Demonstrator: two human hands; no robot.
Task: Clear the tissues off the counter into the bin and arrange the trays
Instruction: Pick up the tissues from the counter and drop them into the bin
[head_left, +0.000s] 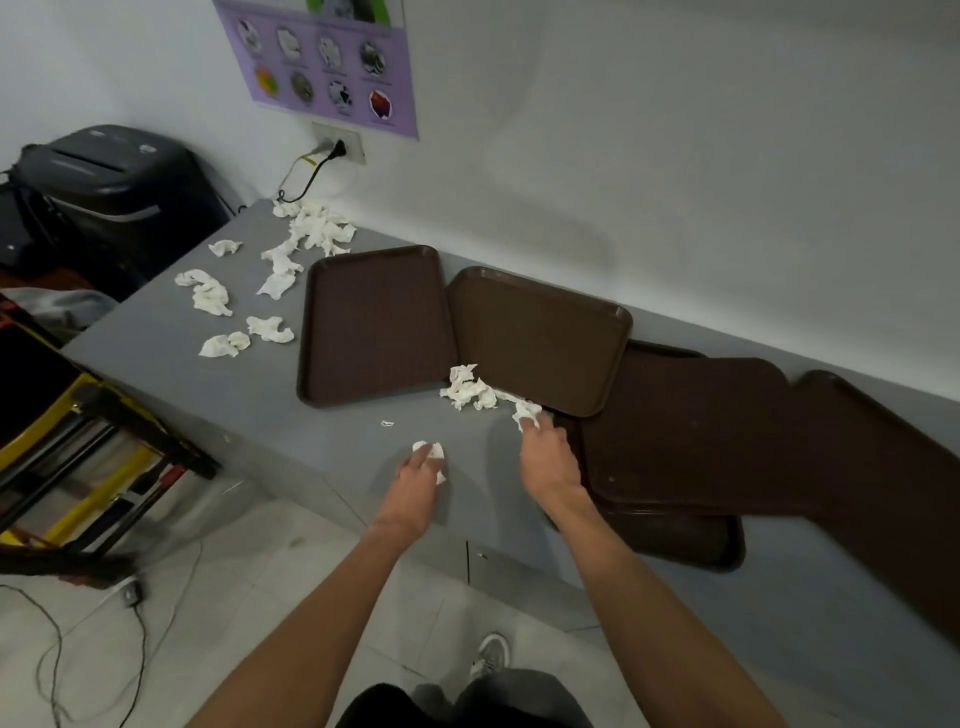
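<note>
My left hand (418, 475) is closed around a crumpled white tissue (430, 450) above the grey counter (171, 353). My right hand (548, 457) pinches another white tissue (525, 411) at the near edge of a brown tray (540, 338). A loose clump of tissues (467, 389) lies just left of that hand, partly on the trays' edges. A second brown tray (374, 322) lies flat to the left. Several more brown trays (727, 431) overlap untidily to the right. Several crumpled tissues (311, 228) are scattered over the counter's far left end.
A black bin-like machine (109, 176) stands beyond the counter's left end. A cable (311, 176) runs from a wall socket down to the counter's corner. A yellow and black frame (78, 457) and loose cables (140, 623) sit on the floor at left. A tiny tissue scrap (387, 423) lies on the counter.
</note>
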